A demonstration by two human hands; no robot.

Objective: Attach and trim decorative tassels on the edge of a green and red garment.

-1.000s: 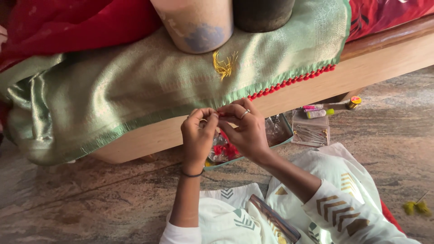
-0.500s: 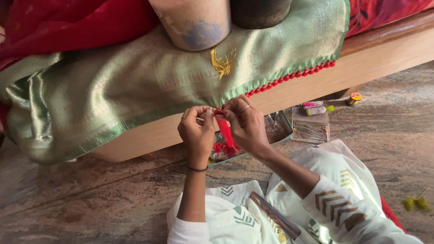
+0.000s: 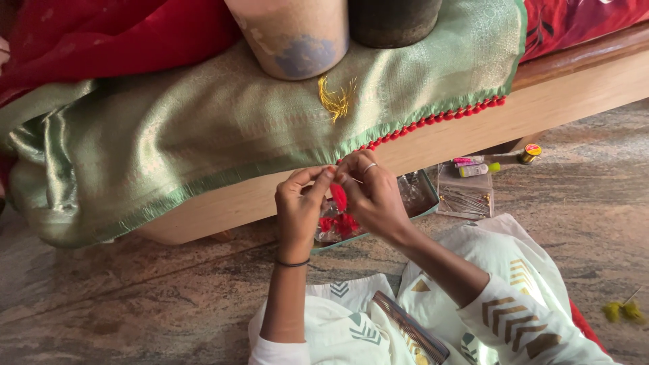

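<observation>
One wide green silk cloth (image 3: pixel 203 142) is draped over the wooden bed (image 3: pixel 574 81), its hem edged with a row of small red tassels (image 3: pixel 439 120), and two round pots (image 3: pixel 291 34) are stood on it. At that hem, the left hand (image 3: pixel 297 206) and right hand (image 3: pixel 372 196) are held together, fingertips narrowly pinched on a red tassel (image 3: pixel 338 196) hanging between them. Below, a clear tray (image 3: pixel 412 203) of red tassels is seen on the floor.

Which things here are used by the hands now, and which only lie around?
In use: left hand, right hand, red tassel, green cloth.
Lying around: comb, clear box, yellow tassels, two pots.
</observation>
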